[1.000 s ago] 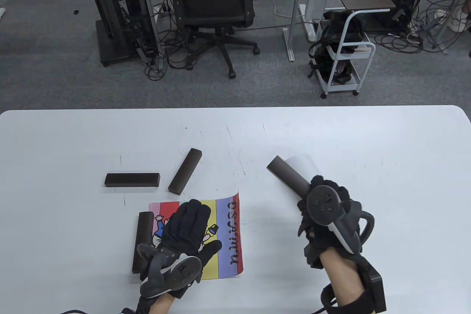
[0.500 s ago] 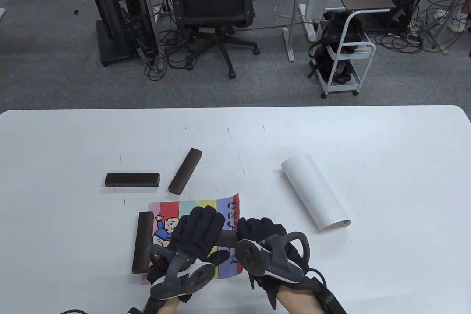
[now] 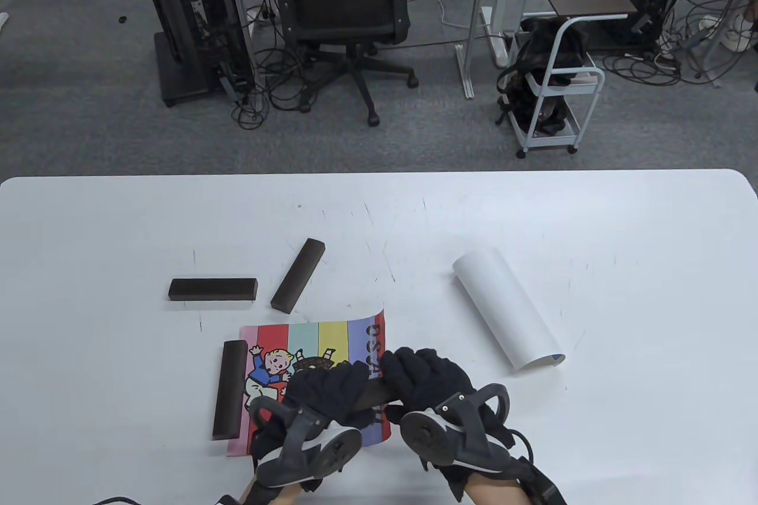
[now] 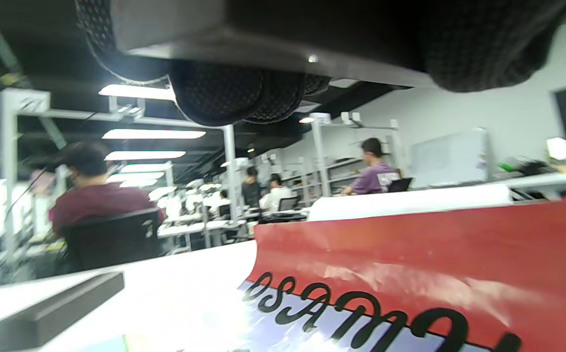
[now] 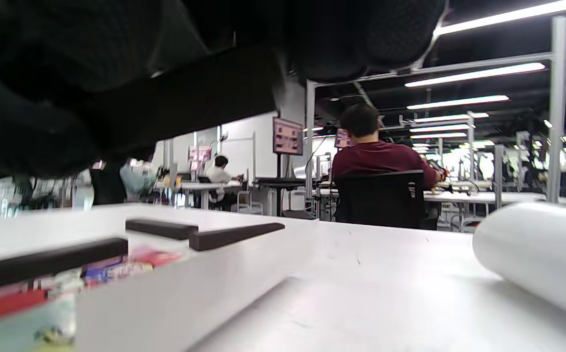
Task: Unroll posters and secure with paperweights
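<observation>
A colourful poster [image 3: 308,351] lies unrolled on the white table [image 3: 592,221]. A dark bar paperweight [image 3: 230,389] lies along its left edge. My left hand [image 3: 331,378] and right hand [image 3: 414,372] both hold a second dark paperweight [image 3: 370,391] over the poster's curling right edge, one hand at each end. This bar crosses the top of the left wrist view [image 4: 263,44] and the right wrist view [image 5: 214,93], with the gloved fingers [image 4: 214,98] curled around it. A rolled white poster [image 3: 506,309] lies to the right, untouched.
Two spare dark paperweights [image 3: 213,289] [image 3: 298,275] lie behind the poster at the left. The right wrist view shows them [image 5: 161,228] [image 5: 234,234] and the rolled poster [image 5: 537,249] close by. An office chair [image 3: 343,2] and a cart [image 3: 556,96] stand beyond the table.
My right hand carried a paperweight from beside the rolled poster over to the unrolled poster's right edge. My left hand stopped pressing flat on the poster and took the bar's left end.
</observation>
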Available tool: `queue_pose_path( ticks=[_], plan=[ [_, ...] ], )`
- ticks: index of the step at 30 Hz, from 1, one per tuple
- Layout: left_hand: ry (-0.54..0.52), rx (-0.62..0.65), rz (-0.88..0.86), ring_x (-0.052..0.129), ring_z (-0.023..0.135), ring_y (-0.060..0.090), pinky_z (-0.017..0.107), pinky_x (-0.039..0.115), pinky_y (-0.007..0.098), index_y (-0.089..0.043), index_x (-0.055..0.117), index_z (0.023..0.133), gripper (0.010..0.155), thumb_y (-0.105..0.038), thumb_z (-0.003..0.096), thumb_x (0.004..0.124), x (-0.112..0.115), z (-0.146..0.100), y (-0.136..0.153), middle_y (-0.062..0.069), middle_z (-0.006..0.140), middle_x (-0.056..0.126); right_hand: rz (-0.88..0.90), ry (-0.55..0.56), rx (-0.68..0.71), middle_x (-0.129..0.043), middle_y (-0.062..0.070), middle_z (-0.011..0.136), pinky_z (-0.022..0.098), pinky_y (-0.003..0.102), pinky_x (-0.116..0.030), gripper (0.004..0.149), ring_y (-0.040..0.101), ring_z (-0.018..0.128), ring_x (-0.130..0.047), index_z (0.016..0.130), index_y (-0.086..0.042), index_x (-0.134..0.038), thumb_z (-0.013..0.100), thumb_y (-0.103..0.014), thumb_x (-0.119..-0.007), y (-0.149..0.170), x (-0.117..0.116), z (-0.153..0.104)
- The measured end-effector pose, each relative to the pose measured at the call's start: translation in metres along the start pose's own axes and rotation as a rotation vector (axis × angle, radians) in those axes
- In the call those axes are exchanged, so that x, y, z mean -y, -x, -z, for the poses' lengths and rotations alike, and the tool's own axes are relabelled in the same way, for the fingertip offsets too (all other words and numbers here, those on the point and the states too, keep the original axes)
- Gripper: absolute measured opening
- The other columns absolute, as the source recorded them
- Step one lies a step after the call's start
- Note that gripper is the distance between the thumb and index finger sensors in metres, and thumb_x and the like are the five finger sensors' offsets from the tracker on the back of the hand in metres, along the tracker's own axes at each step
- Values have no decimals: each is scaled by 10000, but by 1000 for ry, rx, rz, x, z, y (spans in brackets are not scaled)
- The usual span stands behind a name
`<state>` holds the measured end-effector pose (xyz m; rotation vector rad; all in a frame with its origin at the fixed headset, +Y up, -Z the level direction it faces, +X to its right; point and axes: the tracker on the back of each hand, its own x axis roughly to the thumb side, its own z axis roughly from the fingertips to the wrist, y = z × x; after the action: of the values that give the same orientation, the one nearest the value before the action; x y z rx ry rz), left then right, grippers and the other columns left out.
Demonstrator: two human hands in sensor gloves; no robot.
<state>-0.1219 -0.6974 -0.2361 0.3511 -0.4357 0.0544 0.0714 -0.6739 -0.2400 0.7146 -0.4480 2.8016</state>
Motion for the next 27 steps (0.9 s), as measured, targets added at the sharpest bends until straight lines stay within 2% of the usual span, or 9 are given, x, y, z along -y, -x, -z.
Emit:
queue_pose_path(
  ticks=[4, 8, 13, 15, 20, 27],
  plan=[
    [23, -231, -261, 966, 590, 239, 505, 790, 453, -151, 783, 912, 677, -566, 378, 812, 0, 4, 29, 103, 785, 889, 224, 10, -81, -510, 85, 1099, 699, 534, -597, 827, 406, 977, -573, 1024, -236, -405, 376, -596, -772, 26, 3, -3],
    [120, -418, -381, 993, 588, 242, 489, 820, 447, -98, 763, 923, 692, -551, 401, 800, 6, 11, 40, 137, 789, 886, 395, 1, -134, -492, 103, 1099, 698, 548, -582, 841, 420, 976, -554, 1030, -213, -375, 393, -621, -741, 45, -1, -5],
    [343, -611, -483, 1031, 607, 240, 466, 871, 427, -70, 741, 935, 705, -547, 418, 788, 20, 27, 38, 153, 804, 884, 547, -27, -202, -487, 115, 1093, 691, 561, -577, 850, 436, 969, -544, 1030, -198, -368, 401, -642, -727, 62, -7, -7],
    [488, -674, -552, 1049, 598, 227, 444, 894, 405, -58, 739, 933, 707, -553, 429, 776, 28, 36, 34, 156, 797, 888, 546, -36, -228, -486, 119, 1092, 689, 564, -576, 847, 439, 968, -542, 1029, -191, -368, 390, -630, -709, 69, -10, -7],
    [647, -715, -625, 1094, 530, 178, 371, 944, 333, -23, 754, 909, 723, -584, 453, 743, 43, 50, 23, 156, 748, 914, 551, -57, -259, -487, 126, 1090, 687, 569, -572, 864, 446, 966, -537, 1029, -185, -369, 399, -657, -724, 77, -15, -9],
    [719, -690, -557, 1107, 502, 158, 347, 956, 312, -17, 769, 893, 726, -597, 458, 734, 68, 55, 2, 151, 722, 930, 549, -77, -253, -489, 130, 1089, 687, 571, -569, 869, 450, 966, -532, 1028, -177, -373, 397, -662, -722, 74, -17, -9]
  ],
)
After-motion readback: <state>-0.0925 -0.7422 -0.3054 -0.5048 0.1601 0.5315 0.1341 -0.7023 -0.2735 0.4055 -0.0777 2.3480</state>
